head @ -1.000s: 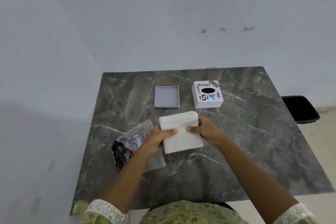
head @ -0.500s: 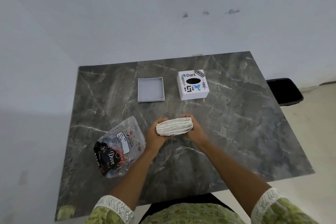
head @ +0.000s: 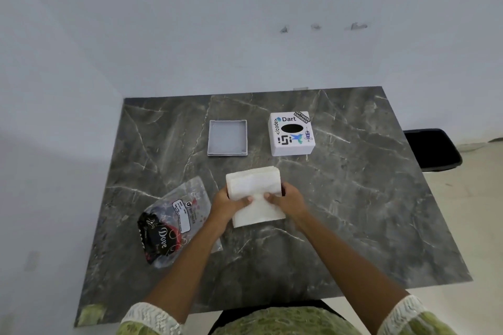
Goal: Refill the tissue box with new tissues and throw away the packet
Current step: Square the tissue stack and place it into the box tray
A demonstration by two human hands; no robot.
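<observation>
Two hands grip one thick stack of white folded tissues (head: 254, 196) over the near middle of the dark grey marble-patterned desk (head: 353, 212): the left hand (head: 227, 202) curls round its left edge, the right hand (head: 288, 200) round its right edge, thumbs pressed on top. The stack's long axis runs away from the person, tilted slightly. Just beside the left forearm lies the emptied clear plastic packet with black and red print (head: 170, 221), flat on the desk. Farther off, the shallow grey square tray (head: 227, 138) sits straight ahead of the left hand, and the white cube-shaped tissue box cover with stickers and an oval slot (head: 291, 133) stands ahead of the right hand. By my judgement the tray lies nearer the stack's line.
</observation>
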